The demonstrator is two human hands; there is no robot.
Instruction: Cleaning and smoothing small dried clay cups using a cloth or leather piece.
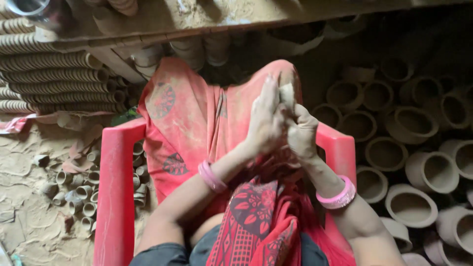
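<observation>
Here, clay lump (286, 93) pressed between both palms (upright)

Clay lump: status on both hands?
Left hand flat against clay lump. Right hand gripping it from the other side. Held above the lap, red chair below; nothing in the way.

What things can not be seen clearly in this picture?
All in the head view:
- Clay lump: mostly covered by the left hand and right hand; its shape cannot be told.
- Palms: pressed together, turned away from the camera.
- Metal object, top left: cut off by the edge.
- Far pots, upper right: lost in shadow.
- Chair seat: hidden under the red cloth.
</observation>
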